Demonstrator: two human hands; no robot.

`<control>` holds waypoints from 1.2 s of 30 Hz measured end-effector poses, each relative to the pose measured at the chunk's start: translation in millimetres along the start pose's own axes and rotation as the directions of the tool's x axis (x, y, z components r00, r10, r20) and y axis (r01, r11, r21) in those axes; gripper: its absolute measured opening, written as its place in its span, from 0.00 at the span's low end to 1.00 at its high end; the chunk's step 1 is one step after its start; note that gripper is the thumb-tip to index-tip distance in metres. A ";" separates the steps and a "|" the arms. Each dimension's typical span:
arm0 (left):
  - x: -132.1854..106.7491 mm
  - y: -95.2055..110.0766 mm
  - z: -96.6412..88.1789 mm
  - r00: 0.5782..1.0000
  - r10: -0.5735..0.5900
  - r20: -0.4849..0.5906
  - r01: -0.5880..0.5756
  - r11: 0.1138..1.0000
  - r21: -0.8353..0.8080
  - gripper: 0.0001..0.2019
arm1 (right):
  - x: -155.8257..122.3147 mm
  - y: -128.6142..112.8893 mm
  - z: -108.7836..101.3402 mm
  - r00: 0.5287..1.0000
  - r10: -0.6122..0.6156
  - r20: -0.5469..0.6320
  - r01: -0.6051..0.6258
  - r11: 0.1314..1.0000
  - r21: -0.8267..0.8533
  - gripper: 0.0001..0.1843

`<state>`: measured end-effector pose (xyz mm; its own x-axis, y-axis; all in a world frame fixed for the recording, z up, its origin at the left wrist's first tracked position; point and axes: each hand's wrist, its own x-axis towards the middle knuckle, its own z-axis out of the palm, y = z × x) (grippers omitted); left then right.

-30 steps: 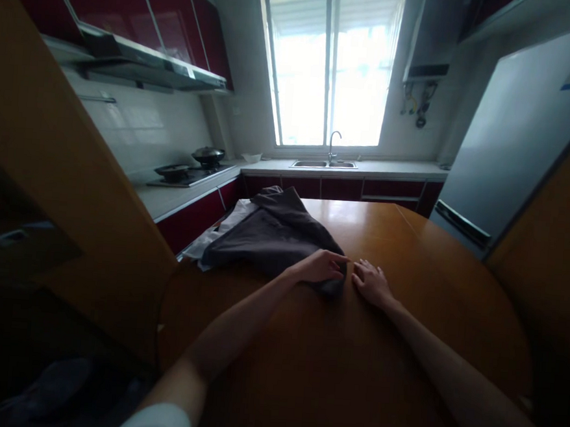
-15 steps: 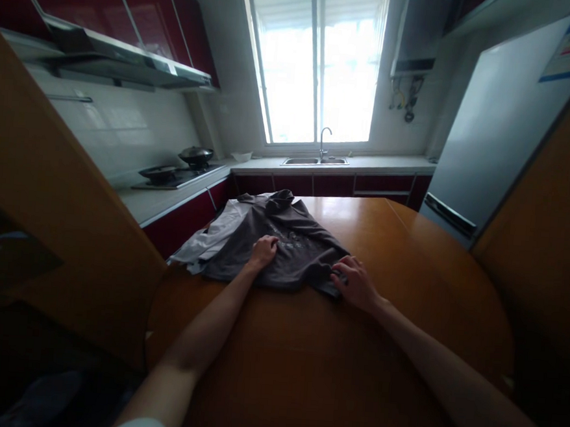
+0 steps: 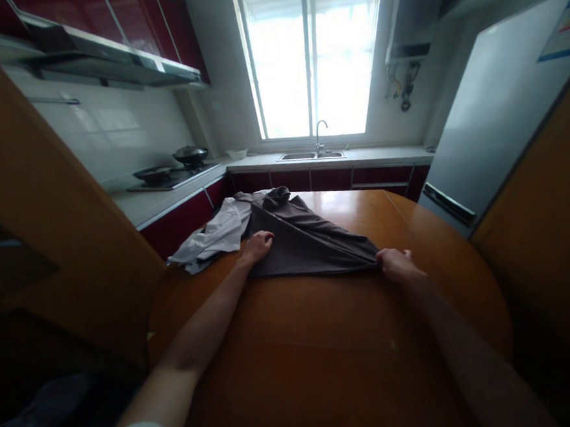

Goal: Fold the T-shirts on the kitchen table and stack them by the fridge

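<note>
A dark grey shirt (image 3: pixel 312 248) lies over the table, stretched to the right with long creases running towards its right corner. My right hand (image 3: pixel 398 264) is closed on that corner and pulls the cloth taut. At the shirt's left side, my left hand (image 3: pixel 259 245) has its fingers curled and closed on the fabric. The far end of the shirt is bunched up. Beside it on the left lies a white garment (image 3: pixel 223 225), crumpled, with some dark cloth showing under its edge.
Everything lies on a round wooden table (image 3: pixel 334 347). Beyond it stand a counter with a sink (image 3: pixel 313 155) and a stove with pans (image 3: pixel 191 156) to the left. A fridge (image 3: pixel 491 117) is at the right, and a wooden panel (image 3: pixel 65 205) rises on the left.
My right hand has moved right and closed on the shirt's corner, drawing it out. The shirt's left part has slid off the white garment, and its front print no longer shows.
</note>
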<state>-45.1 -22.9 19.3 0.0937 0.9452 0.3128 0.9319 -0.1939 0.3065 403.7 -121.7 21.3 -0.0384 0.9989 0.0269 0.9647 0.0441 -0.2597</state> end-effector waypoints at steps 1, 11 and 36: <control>0.7 -0.9 -2.1 1.000 -0.003 -0.005 0.003 1.000 0.005 0.15 | 3.5 14.2 -4.3 0.995 0.091 -0.038 -0.091 0.996 -0.008 0.15; -12.8 27.5 16.0 0.973 0.211 0.095 -0.209 0.977 -0.034 0.16 | 0.5 -6.3 -2.2 0.940 0.125 -0.317 -0.109 0.992 0.070 0.22; -57.7 129.9 19.3 0.712 0.702 -0.020 -0.645 0.643 -0.412 0.15 | 8.3 28.2 7.3 0.957 0.253 -0.139 -0.250 0.967 0.043 0.25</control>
<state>77.3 -97.5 23.7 0.7140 0.5318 0.4554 0.3947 -0.8430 0.3655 428.7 -112.0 7.2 0.2436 0.9653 0.0942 0.9317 -0.2059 -0.2993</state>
